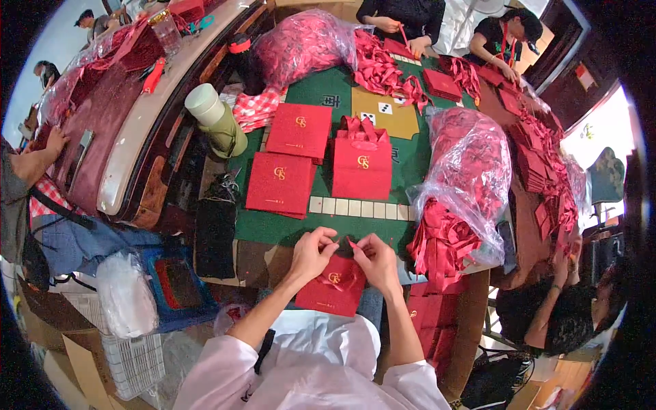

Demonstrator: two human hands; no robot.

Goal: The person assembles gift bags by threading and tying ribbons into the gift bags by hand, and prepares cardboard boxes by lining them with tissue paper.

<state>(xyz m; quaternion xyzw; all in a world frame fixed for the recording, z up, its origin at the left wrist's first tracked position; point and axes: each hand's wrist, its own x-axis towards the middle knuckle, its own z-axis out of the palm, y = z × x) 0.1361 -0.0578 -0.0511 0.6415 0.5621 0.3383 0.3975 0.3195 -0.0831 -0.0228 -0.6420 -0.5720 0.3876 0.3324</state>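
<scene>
A small red paper gift bag (pixel 333 287) with a gold emblem rests in my lap at the near edge of the green table (pixel 273 229). My left hand (pixel 312 253) pinches the bag's top at its left. My right hand (pixel 376 261) pinches a red ribbon end (pixel 353 244) at the top right. Both hands meet above the bag's mouth. Beyond them on the table lie two flat red bags (pixel 281 183) (pixel 299 130) and one upright red bag (pixel 362 167) with ribbon handles.
A clear plastic sack of red ribbons (pixel 461 184) sits right of my hands, another sack (pixel 301 44) at the far side. A green flask (pixel 215 119) stands at the left. Other people work at the far end, at the right and at the left. Red bag stacks (pixel 540 171) line the right side.
</scene>
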